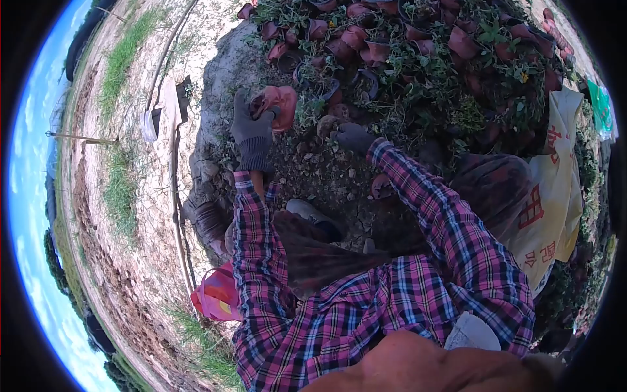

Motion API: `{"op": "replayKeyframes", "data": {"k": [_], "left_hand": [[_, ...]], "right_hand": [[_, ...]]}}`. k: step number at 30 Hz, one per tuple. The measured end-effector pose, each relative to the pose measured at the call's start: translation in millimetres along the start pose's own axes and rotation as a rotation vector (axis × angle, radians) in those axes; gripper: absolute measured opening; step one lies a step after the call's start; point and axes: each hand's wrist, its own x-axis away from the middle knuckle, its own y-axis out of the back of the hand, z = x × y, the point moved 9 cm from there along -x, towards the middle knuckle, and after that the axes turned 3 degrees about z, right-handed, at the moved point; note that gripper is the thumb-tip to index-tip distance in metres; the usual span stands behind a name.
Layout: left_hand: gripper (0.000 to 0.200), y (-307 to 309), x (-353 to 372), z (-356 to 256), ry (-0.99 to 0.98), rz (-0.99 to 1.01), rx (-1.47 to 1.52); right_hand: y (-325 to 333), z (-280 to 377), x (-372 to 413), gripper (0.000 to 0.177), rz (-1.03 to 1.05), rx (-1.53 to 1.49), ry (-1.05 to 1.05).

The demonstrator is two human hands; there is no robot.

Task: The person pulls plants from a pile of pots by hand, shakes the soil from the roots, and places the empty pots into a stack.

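My left hand [251, 127], in a dark grey glove, is closed on a reddish-brown soft plant pot [281, 108], whose dark opening faces the glove. To the right, my right hand [354, 138], gloved too, reaches over the soil beside a brownish clod [326, 125]. Its fingertips are close to the clod; whether they grip anything is too dark to tell. Dark loose soil with small stones [326, 173] lies between and below the hands.
Many reddish pots with green weeds [379, 52] fill the top. A long-handled tool [172, 124] lies on pale ground at left. A red bag [219, 294] sits by my left elbow, a yellowish printed sack [548, 189] at right. A shoe [307, 212] shows below the hands.
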Motion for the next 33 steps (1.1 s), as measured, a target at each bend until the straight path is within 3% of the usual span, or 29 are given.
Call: {"op": "replayKeyframes", "data": {"k": [1, 3, 5, 7, 8, 11, 14, 15, 17, 19, 22, 24, 25, 29, 33], "left_hand": [[0.060, 2.6, -1.4, -0.9, -0.007, -0.029, -0.021], [0.061, 3.1, -7.8, 1.8, -0.018, -0.031, -0.038], [0.061, -1.8, -7.7, 18.4, -0.005, 0.027, -0.027], [0.059, -23.4, 9.3, 5.1, -0.060, 0.168, -0.140], [0.058, -42.2, 23.8, 0.0, -0.079, 0.261, -0.188], [0.058, -128.8, 83.5, 28.3, -0.126, 0.647, -0.329], [0.058, -195.2, 141.0, 40.9, -0.177, 0.888, -0.450], [0.058, -209.8, 163.5, 44.9, -0.171, 0.965, -0.484], [0.061, -226.6, 191.5, 53.2, -0.191, 0.998, -0.566], [0.063, -236.7, 212.0, 58.7, -0.269, 1.002, -0.597], [0.067, -248.7, 240.6, 66.7, -0.107, 1.113, -0.575], [0.074, -256.4, 251.9, 84.1, -0.241, 1.030, -0.512], [0.075, -257.8, 254.1, 87.6, -0.283, 0.995, -0.491], [0.084, -244.4, 245.6, 120.7, -0.272, 0.875, -0.436], [0.091, -243.1, 242.1, 127.2, -0.307, 0.915, -0.753]], "right_hand": [[-10.7, 27.3, -9.2, 0.044, 0.047, 0.096, 0.048], [-38.9, 67.2, -19.2, 0.042, 0.217, -0.186, 0.350], [-22.9, 65.7, -15.1, 0.040, 0.158, -0.352, 0.477], [6.3, 34.5, -3.5, 0.040, 0.110, -0.507, 0.326], [26.3, 4.9, 13.5, 0.043, 0.087, -0.580, 0.105], [64.3, -28.9, 85.9, 0.068, 0.222, -0.049, 0.126], [29.4, -78.4, 144.5, 0.092, 0.598, -0.159, -0.015], [23.0, -88.7, 151.0, 0.097, 0.521, -0.114, 0.074], [5.2, -103.7, 153.0, 0.106, 0.362, -0.008, 0.262], [-17.9, -127.9, 153.2, 0.108, 0.298, 0.080, 0.107], [-31.9, -152.9, 157.1, 0.104, 0.194, 0.148, 0.028], [-46.0, -169.9, 153.9, 0.100, 0.090, 0.275, -0.049], [-42.7, -164.9, 163.4, 0.097, 0.109, 0.215, -0.135], [-43.8, -169.0, 158.3, 0.092, 0.103, 0.298, -0.108], [-37.7, -161.9, 157.7, 0.086, 0.094, 0.334, -0.095]]}}
